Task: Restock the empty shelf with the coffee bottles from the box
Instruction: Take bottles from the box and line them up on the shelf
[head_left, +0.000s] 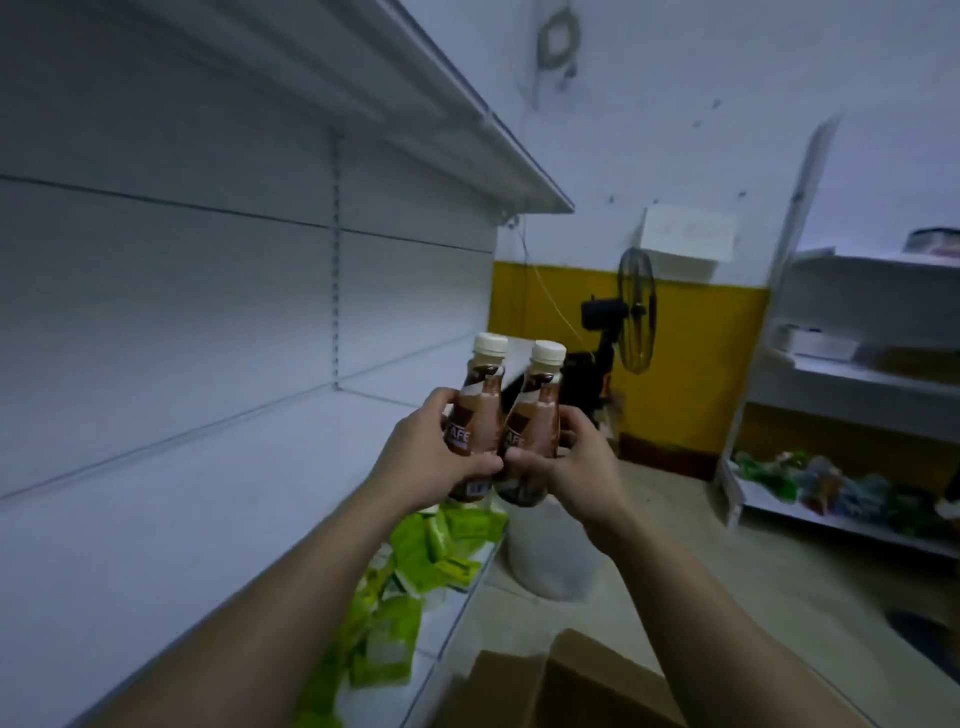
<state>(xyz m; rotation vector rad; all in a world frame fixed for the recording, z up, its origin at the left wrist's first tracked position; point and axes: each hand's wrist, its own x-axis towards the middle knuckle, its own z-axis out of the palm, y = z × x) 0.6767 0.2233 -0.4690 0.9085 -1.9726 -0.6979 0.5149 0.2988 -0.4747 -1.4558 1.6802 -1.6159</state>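
I hold two brown coffee bottles with cream caps upright in the air, side by side and touching. My left hand (434, 451) grips the left bottle (480, 400) around its label. My right hand (571, 462) grips the right bottle (535, 410) the same way. Both bottles hover just past the front edge of the bare white shelf (208, 493), which runs along my left. The open cardboard box (561, 680) sits on the floor below my forearms, with its inside out of sight.
A lower shelf holds several green packets (415, 571). A white bucket (556, 551) stands on the floor under my hands. A black fan (631, 312) stands by the yellow wall. Another white rack (857, 374) with mixed goods is at the right.
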